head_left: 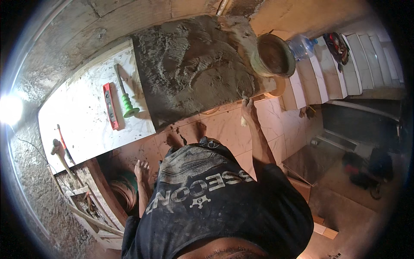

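Note:
My right hand is closed around the handle of a trowel. The trowel's blade lies on the front right edge of a wet grey mortar bed, smeared and uneven across the counter. My left hand hangs low beside my body with its fingers apart, holding nothing. To the left of the mortar is a white marbled tile. On it rest a red spirit level and a chisel with a green hand guard. Right of the mortar stands a bucket, its inside coated grey-brown.
A clear plastic bottle stands by the bucket, beside tiled steps that bear a dark bag. At the left, a hammer leans near a wooden frame. Coiled hose lies under the counter. A bright lamp shines far left.

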A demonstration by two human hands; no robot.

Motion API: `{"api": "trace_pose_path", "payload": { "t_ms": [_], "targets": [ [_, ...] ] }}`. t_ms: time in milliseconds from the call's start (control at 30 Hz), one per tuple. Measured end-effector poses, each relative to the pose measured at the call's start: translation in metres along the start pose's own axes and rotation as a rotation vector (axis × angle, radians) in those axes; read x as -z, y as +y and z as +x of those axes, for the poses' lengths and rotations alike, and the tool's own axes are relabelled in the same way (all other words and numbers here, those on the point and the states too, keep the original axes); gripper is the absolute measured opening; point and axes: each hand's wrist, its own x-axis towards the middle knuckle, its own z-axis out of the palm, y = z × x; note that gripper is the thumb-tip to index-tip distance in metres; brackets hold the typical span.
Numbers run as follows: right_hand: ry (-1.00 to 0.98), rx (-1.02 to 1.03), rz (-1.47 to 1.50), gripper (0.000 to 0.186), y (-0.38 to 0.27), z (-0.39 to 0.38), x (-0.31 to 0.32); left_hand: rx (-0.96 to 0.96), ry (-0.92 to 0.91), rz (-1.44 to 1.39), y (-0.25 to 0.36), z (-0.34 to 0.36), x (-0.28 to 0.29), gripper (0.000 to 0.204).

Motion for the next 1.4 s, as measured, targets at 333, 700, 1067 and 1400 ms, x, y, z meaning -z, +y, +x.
{"api": "trace_pose_path", "payload": {
  "t_ms": [333, 700, 1067, 1400],
  "targets": [
    [-0.056, 0.145, -0.364, 0.039, 0.040, 0.016, 0.057, 0.029, -0.014, 0.061, -0.011, -0.001, 0.007, 0.018],
    [-0.175, 0.258, -0.393, 0.047, 0.035, 0.011, 0.086, -0.048, 0.066, 0.458, 0.019, -0.010, -0.048, 0.038],
    [-0.260, 0.352, -0.471, 0.037, -0.003, 0.015, 0.127, -0.119, -0.393, 0.919, 0.020, -0.030, -0.143, 0.045],
    [-0.389, 0.299, -0.354, 0.034, 0.007, 0.028, 0.163, -0.159, -0.418, 0.926, 0.007, -0.061, -0.205, 0.050]
  ]
}}
